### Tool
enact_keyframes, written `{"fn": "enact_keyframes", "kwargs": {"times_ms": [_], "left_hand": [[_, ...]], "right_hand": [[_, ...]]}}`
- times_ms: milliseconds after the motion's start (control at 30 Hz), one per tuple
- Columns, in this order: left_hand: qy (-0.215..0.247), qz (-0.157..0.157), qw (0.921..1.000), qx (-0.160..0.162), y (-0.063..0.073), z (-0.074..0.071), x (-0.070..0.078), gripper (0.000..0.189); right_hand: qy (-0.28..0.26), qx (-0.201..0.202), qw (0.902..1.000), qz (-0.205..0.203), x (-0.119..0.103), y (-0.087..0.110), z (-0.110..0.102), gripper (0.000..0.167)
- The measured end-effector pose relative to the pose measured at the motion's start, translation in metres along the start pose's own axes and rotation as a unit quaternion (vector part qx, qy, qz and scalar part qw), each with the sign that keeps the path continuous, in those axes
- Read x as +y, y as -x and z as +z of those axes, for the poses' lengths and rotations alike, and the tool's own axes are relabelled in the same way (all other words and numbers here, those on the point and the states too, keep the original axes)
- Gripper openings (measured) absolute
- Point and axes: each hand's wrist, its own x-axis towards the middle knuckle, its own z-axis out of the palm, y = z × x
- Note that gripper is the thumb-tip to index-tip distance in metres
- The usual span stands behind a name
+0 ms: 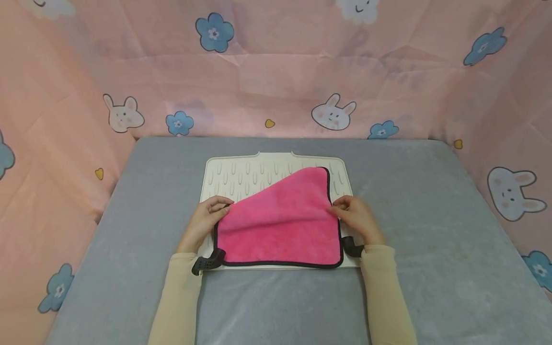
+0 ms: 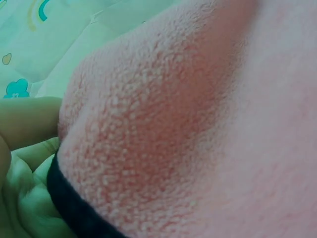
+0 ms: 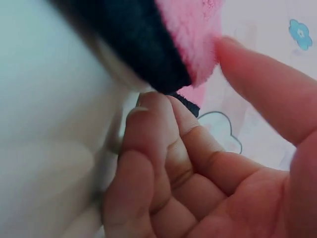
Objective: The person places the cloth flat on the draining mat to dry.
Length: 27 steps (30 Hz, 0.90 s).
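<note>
A pink plush cloth (image 1: 280,230) with black edging lies over a cream board (image 1: 224,179) covered in raised elongated bumps. The cloth's upper left slants, leaving the board's far left part in sight. My left hand (image 1: 202,220) pinches the cloth at its left edge; in the left wrist view the finger (image 2: 29,121) presses the fuzzy cloth (image 2: 148,124) near the dark border. At the right edge, my right hand (image 1: 358,220) pinches the cloth, with thumb on top and the other fingers curled underneath the black trim (image 3: 143,44) in the right wrist view.
The board lies on a grey cloth-covered table (image 1: 414,215). Pink curtains (image 1: 276,72) with rabbits and blue flowers stand behind and at both sides. Black wrist devices (image 1: 209,261) sit by each hand, near the cloth's lower corners.
</note>
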Motion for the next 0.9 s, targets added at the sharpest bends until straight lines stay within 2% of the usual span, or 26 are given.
{"fn": "enact_keyframes", "kwargs": {"times_ms": [200,400,533,667,733,900], "left_hand": [[0.0,0.003,0.9998,0.018,0.0004,0.0006,0.0005,0.022],[-0.009,-0.003,0.999,0.044,0.0007,0.0017,0.0024,0.022],[-0.001,-0.008,0.997,0.077,0.0003,0.0004,0.0035,0.023],[0.028,0.0,0.9915,0.127,-0.0001,-0.0012,0.0047,0.021],[0.034,0.003,0.9893,0.142,-0.0003,-0.0013,0.0047,0.021],[0.033,-0.001,0.9901,0.137,-0.0003,-0.0008,0.004,0.024]], "right_hand": [[0.048,-0.011,0.9988,0.005,-0.0032,0.0014,0.0034,0.023],[0.042,-0.007,0.9991,-0.009,-0.0002,0.0012,0.0037,0.02],[0.03,-0.008,0.9994,-0.018,0.0017,-0.0006,0.0029,0.017],[0.013,-0.016,0.9997,-0.01,0.0039,-0.0006,0.0014,0.016],[0.006,-0.018,0.9998,-0.002,0.0042,0.0001,0.001,0.017],[0.006,-0.021,0.9998,0.002,0.0039,-0.0001,0.0019,0.017]]}}
